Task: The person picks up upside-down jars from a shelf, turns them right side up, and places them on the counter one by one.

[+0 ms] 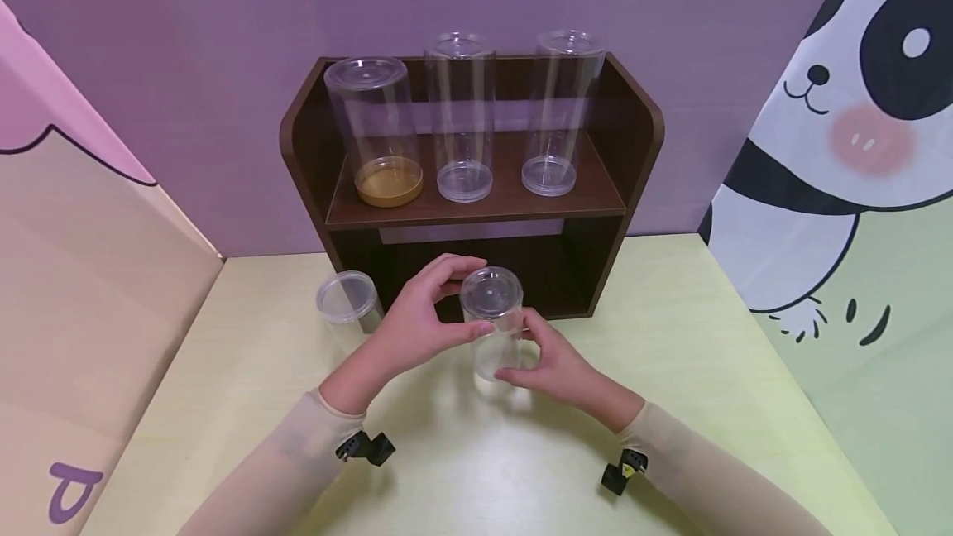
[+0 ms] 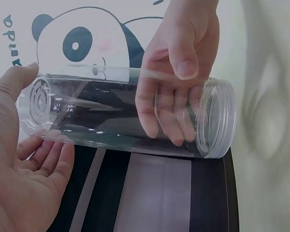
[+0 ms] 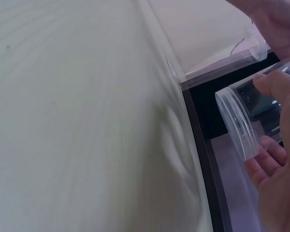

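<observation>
Both hands hold a clear plastic jar (image 1: 497, 346) in front of the shelf's lower tier. My left hand (image 1: 417, 317) grips its upper end, thumb on the near side and fingers behind. Lower down, my right hand (image 1: 562, 366) curls thumb and fingers round the side. The jar stands upside down: its ringed base faces up, and its clear lid (image 2: 218, 118) is at the bottom end, beside the right hand in the left wrist view. In the right wrist view, the right thumb and fingers lie close to that ridged lid (image 3: 238, 123).
A dark brown two-tier shelf (image 1: 476, 219) stands at the back. On its upper tier are a wide jar (image 1: 375, 126) with a gold lid underneath and two tall clear jars (image 1: 463, 118). Another clear jar (image 1: 347, 298) stands on the pale table (image 1: 246, 404), left of my left hand.
</observation>
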`<state>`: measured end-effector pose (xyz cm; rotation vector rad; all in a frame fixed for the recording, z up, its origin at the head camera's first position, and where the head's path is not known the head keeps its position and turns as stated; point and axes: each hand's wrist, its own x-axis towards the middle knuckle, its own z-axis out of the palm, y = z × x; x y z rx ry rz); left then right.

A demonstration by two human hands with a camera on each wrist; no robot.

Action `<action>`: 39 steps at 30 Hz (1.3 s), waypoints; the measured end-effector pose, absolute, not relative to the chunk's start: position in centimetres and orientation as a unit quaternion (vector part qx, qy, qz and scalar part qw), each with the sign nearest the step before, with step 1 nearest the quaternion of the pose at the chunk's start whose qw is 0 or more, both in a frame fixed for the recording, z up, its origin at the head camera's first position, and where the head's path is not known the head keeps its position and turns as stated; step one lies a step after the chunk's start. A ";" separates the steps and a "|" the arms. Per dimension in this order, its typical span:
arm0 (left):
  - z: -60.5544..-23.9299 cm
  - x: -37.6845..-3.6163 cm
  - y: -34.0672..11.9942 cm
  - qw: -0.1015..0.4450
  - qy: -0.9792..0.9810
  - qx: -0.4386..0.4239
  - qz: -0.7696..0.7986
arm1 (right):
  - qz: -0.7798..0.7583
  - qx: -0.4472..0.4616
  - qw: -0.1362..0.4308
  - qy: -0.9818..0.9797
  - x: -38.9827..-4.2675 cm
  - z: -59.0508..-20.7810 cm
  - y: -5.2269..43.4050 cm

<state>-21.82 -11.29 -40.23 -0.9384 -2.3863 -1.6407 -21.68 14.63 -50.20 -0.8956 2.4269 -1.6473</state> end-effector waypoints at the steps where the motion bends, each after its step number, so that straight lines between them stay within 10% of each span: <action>1: -40.2 -21.9 -11.4 0.047 -0.786 -0.307 -0.535 | -0.531 -0.297 0.033 0.793 -21.7 -50.2 14.7; 39: -46.4 -20.6 -16.3 -0.077 -0.848 -0.232 -0.470 | -0.485 -0.363 0.010 0.796 -24.2 -44.5 20.8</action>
